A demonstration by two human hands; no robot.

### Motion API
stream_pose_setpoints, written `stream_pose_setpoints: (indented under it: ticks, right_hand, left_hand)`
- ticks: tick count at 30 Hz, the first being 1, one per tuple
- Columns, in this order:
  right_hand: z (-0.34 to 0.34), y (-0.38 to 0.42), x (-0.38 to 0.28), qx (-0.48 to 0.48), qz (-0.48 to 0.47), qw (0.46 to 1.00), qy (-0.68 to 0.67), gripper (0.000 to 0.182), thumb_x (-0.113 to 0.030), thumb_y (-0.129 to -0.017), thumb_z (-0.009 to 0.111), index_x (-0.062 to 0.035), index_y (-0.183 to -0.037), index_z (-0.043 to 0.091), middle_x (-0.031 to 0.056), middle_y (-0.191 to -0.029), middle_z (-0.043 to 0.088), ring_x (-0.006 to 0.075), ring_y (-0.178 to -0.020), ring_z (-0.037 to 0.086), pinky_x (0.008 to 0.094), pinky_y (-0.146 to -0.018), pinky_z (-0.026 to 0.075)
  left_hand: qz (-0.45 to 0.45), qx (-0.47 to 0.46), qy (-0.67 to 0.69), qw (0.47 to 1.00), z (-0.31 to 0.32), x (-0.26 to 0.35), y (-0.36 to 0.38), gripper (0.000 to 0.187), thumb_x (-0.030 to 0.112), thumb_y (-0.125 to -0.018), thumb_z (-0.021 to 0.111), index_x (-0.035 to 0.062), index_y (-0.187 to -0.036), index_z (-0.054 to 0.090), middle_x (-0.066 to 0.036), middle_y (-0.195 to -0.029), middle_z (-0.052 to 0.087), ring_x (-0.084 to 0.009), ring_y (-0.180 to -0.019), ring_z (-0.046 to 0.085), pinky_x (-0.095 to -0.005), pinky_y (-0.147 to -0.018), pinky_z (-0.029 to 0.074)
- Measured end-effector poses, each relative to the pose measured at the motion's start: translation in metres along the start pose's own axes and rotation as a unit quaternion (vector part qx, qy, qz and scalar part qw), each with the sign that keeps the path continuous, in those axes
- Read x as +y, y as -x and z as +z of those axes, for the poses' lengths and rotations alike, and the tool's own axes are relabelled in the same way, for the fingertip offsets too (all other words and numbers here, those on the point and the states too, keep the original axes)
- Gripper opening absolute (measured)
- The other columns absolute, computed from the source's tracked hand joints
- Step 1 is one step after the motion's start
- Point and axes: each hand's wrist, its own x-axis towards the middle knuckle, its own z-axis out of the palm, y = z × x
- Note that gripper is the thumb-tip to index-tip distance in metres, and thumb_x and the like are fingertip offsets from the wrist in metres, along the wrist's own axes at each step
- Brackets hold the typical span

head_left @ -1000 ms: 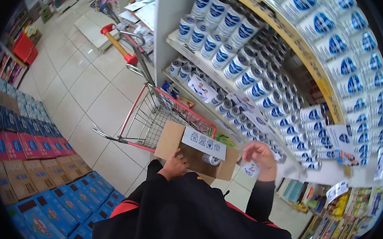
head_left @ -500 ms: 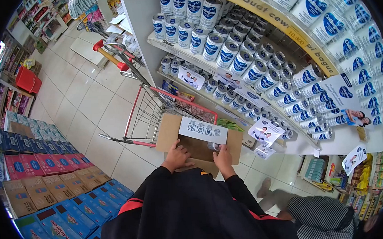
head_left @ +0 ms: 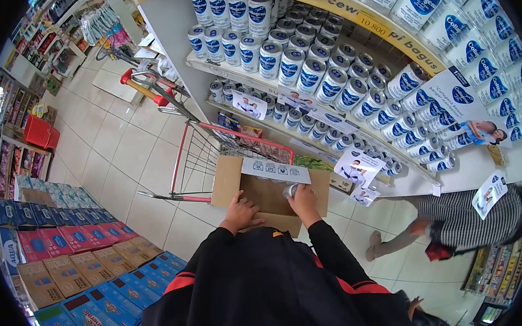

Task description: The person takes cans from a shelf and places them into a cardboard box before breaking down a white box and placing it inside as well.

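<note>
Right grip holds a can, visible end leftward, long axis unclear.

Loose black cloth bears red patches at its nine and three o'clock, a yellow mark at one; the sleeves are long, black.

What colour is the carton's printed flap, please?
The printed flap is white, showing best in the head view.
</note>
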Motion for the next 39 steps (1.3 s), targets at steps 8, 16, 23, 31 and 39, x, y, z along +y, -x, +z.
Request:
stream_pose_setpoints:
  ticks: [8,16,23,31,39]
  right_hand:
    - [0.010,-0.003,0.008,-0.067,-0.013,0.996,0.053,0.057,-0.022,-0.061,0.065,0.0000,-0.106,0.038,0.0194,-0.099,0.047,0.0322,-0.082,0.053,0.0375,-0.066,0.046]
    - [-0.063,0.022,0.006,0.090,-0.131,0.966,-0.204,0.048,-0.013,-0.052,0.072,-0.0050,-0.095,0.053,0.0088,-0.092,0.052,0.0217,-0.074,0.055,0.0302,-0.061,0.046]
    - [-0.131,0.035,-0.023,-0.042,-0.219,0.891,-0.394,0.044,0.001,-0.053,0.071,-0.0048,-0.093,0.054,0.0069,-0.097,0.052,0.0071,-0.057,0.050,0.0190,-0.050,0.043]
    - [-0.064,0.014,-0.009,-0.128,-0.171,0.921,-0.325,0.044,0.000,-0.053,0.068,-0.0052,-0.094,0.053,0.0051,-0.097,0.049,0.0126,-0.052,0.050,0.0232,-0.051,0.042]
    - [-0.040,0.033,0.012,-0.185,-0.120,0.934,-0.281,0.044,0.001,-0.050,0.069,-0.0044,-0.091,0.055,0.0065,-0.094,0.049,0.0098,-0.050,0.049,0.0211,-0.050,0.042]
  left_hand:
    - [-0.012,-0.007,0.038,0.999,-0.009,-0.001,-0.002,0.037,0.053,-0.068,0.049,0.0204,-0.083,0.060,-0.001,-0.080,0.057,-0.0181,-0.090,0.051,-0.0390,-0.098,0.014]
    - [-0.095,0.059,0.344,0.932,-0.014,-0.019,-0.004,0.035,0.036,-0.072,0.055,0.0149,-0.101,0.053,-0.006,-0.090,0.054,-0.0208,-0.090,0.050,-0.0384,-0.091,0.028]
    - [-0.195,-0.121,0.883,0.409,-0.046,-0.001,-0.033,0.041,0.032,-0.083,0.046,0.0068,-0.115,0.045,-0.008,-0.119,0.042,-0.0190,-0.111,0.038,-0.0304,-0.090,0.031]
    - [-0.146,-0.084,0.478,0.862,0.008,-0.013,-0.046,0.062,0.051,-0.070,0.054,0.0156,-0.119,0.043,-0.020,-0.116,0.039,-0.0276,-0.105,0.041,-0.0325,-0.089,0.032]
    - [-0.146,-0.157,0.421,0.881,0.057,-0.008,-0.024,0.062,0.048,-0.070,0.053,0.0214,-0.124,0.035,-0.013,-0.127,0.031,-0.0293,-0.116,0.032,-0.0350,-0.093,0.030]
